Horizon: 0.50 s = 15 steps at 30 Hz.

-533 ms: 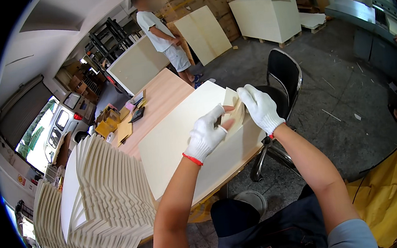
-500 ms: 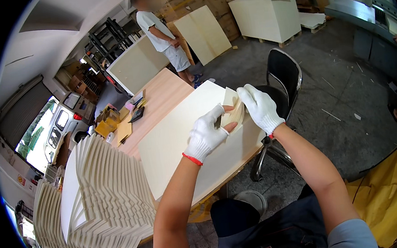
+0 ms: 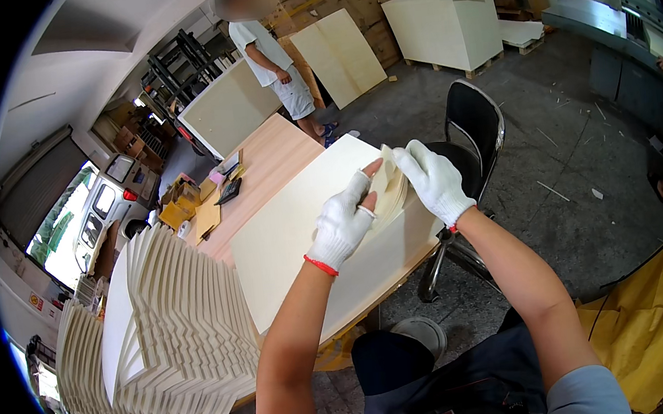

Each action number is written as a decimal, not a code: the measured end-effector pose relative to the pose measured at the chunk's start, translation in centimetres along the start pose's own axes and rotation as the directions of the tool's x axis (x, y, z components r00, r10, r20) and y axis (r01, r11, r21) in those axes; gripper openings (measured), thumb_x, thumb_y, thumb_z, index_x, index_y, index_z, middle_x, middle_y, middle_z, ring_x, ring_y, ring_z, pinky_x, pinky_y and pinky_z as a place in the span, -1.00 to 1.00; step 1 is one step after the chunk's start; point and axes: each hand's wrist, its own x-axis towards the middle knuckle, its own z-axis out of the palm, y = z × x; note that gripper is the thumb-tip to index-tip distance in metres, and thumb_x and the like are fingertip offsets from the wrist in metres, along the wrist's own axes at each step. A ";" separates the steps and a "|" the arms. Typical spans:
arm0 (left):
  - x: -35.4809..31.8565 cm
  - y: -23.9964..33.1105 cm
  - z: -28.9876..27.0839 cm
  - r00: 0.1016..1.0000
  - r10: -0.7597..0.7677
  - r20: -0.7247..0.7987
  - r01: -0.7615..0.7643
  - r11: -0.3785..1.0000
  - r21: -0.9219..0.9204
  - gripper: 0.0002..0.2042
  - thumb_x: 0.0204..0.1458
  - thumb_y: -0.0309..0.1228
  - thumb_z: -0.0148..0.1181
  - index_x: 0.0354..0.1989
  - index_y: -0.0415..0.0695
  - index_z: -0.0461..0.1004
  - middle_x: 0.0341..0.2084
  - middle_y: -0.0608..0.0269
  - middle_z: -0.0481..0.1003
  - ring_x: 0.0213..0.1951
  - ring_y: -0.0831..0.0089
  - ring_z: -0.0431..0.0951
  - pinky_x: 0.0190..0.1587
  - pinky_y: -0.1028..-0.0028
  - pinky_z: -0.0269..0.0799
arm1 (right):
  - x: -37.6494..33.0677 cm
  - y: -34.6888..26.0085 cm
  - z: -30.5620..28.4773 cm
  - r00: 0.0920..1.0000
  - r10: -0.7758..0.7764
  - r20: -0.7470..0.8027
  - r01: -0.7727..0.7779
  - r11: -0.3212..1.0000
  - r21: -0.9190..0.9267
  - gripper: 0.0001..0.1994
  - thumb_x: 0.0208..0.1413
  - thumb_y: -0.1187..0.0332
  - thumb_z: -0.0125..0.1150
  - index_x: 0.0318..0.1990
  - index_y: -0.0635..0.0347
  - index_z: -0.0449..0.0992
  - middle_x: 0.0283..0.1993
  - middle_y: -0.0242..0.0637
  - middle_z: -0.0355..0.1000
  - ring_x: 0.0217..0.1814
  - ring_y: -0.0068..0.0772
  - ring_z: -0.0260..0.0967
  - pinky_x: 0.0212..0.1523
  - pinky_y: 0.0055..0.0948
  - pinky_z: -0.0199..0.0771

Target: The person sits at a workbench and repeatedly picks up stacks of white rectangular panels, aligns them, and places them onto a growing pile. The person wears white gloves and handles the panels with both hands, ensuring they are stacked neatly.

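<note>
One pile of large cream sheets (image 3: 289, 219) lies on the desk (image 3: 271, 158), flat over most of its top, with several sheets bent up at the far right corner. Judging by how things lie, only that corner seems loosened and the rest untouched, while the fanned stacks (image 3: 187, 325) at the left stand in stepped layers; how many sheets remain cannot be told. Both forearms reach out from the near side and converge on the lifted corner. The left hand (image 3: 341, 226) is on its left, bare thumb and forefinger tips apart at the sheets. The right hand (image 3: 434, 179) leans in from the right, its fingers side by side along the bent edges; whether they pinch any sheets is hidden.
</note>
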 end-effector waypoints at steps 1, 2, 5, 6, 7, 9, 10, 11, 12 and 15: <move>0.0 -0.1 0.0 1.000 0.008 -0.013 -0.008 1.000 0.002 -0.64 0.12 -0.39 0.18 0.12 -0.09 0.46 -0.36 0.13 0.53 -0.30 0.38 0.55 -0.14 0.40 0.44 | 0.1 0.2 0.2 1.000 -0.006 -0.003 0.006 1.000 -0.002 -0.55 0.33 -0.07 -0.17 -0.28 0.13 0.43 -0.40 0.05 0.47 -0.29 0.19 0.43 -0.30 0.06 0.31; 0.0 -0.2 0.1 1.000 0.015 -0.026 -0.014 1.000 0.005 -0.65 0.13 -0.36 0.18 0.11 -0.05 0.47 -0.36 0.11 0.54 -0.29 0.34 0.55 -0.13 0.38 0.45 | 0.1 0.2 0.4 1.000 -0.013 -0.005 0.013 1.000 -0.005 -0.56 0.33 -0.07 -0.16 -0.28 0.13 0.43 -0.40 0.05 0.47 -0.30 0.19 0.43 -0.30 0.06 0.31; 0.1 -0.2 0.1 0.998 -0.055 0.034 0.053 0.998 0.044 -0.69 0.12 -0.26 0.20 0.05 0.06 0.51 -0.38 0.07 0.56 -0.33 0.23 0.58 -0.17 0.33 0.46 | 0.1 0.4 0.6 1.000 -0.010 -0.017 0.010 1.000 -0.013 -0.57 0.33 -0.06 -0.15 -0.26 0.12 0.42 -0.41 0.05 0.46 -0.30 0.19 0.43 -0.31 0.07 0.30; 0.1 0.9 -0.1 0.986 -0.143 0.082 0.139 0.989 0.050 -0.69 0.11 -0.25 0.22 0.04 0.06 0.51 -0.36 0.07 0.57 -0.33 0.22 0.59 -0.17 0.32 0.47 | 0.0 0.6 0.5 1.000 -0.011 -0.025 0.010 1.000 -0.010 -0.57 0.33 -0.06 -0.15 -0.26 0.11 0.42 -0.41 0.05 0.46 -0.30 0.19 0.43 -0.31 0.07 0.30; 0.2 1.6 -0.2 0.965 -0.230 0.129 0.223 0.973 0.062 -0.69 0.10 -0.23 0.23 0.02 0.05 0.52 -0.35 0.06 0.58 -0.32 0.20 0.59 -0.17 0.32 0.47 | 0.0 0.7 0.5 0.999 -0.011 -0.033 0.011 1.000 -0.007 -0.58 0.32 -0.06 -0.15 -0.25 0.11 0.42 -0.41 0.05 0.47 -0.30 0.19 0.43 -0.31 0.07 0.30; 0.1 2.0 -0.3 0.981 -0.173 0.093 0.160 0.978 0.136 -0.68 0.08 -0.21 0.27 0.00 0.05 0.52 -0.33 0.08 0.59 -0.30 0.21 0.59 -0.17 0.31 0.47 | 0.0 0.6 0.5 0.999 -0.015 -0.040 0.015 1.000 0.002 -0.58 0.32 -0.06 -0.15 -0.25 0.11 0.42 -0.41 0.05 0.47 -0.30 0.19 0.43 -0.31 0.07 0.30; 0.0 2.1 -0.3 0.987 -0.143 0.077 0.128 0.976 0.174 -0.68 0.06 -0.20 0.28 -0.01 0.05 0.52 -0.32 0.09 0.60 -0.29 0.22 0.59 -0.17 0.30 0.47 | 0.0 0.7 0.6 0.999 -0.014 -0.041 0.015 1.000 0.004 -0.58 0.32 -0.06 -0.15 -0.25 0.11 0.42 -0.41 0.05 0.47 -0.30 0.19 0.43 -0.31 0.07 0.30; 0.0 1.8 -0.3 0.988 -0.142 0.066 0.130 0.978 0.161 -0.68 0.06 -0.19 0.29 -0.01 0.06 0.52 -0.33 0.10 0.60 -0.29 0.22 0.59 -0.16 0.30 0.47 | 0.0 0.6 0.7 0.999 -0.016 -0.040 0.016 1.000 0.006 -0.58 0.32 -0.06 -0.15 -0.25 0.11 0.42 -0.41 0.05 0.47 -0.30 0.19 0.43 -0.31 0.07 0.30; 0.0 1.2 -0.1 0.989 -0.140 0.054 0.131 0.980 0.147 -0.67 0.05 -0.19 0.30 -0.01 0.06 0.52 -0.33 0.10 0.59 -0.28 0.21 0.59 -0.16 0.31 0.47 | 0.0 0.5 0.7 0.999 -0.011 -0.038 0.011 1.000 0.007 -0.58 0.32 -0.07 -0.15 -0.25 0.11 0.42 -0.41 0.05 0.47 -0.30 0.19 0.43 -0.31 0.07 0.30; 0.1 1.4 -0.3 0.985 -0.158 0.074 0.146 0.977 0.153 -0.67 0.06 -0.20 0.29 0.02 0.08 0.52 -0.32 0.09 0.59 -0.25 0.19 0.60 -0.15 0.30 0.47 | 0.0 0.5 0.5 0.999 0.006 -0.034 -0.006 1.000 0.002 -0.57 0.32 -0.07 -0.15 -0.25 0.12 0.42 -0.41 0.05 0.47 -0.30 0.18 0.43 -0.31 0.07 0.30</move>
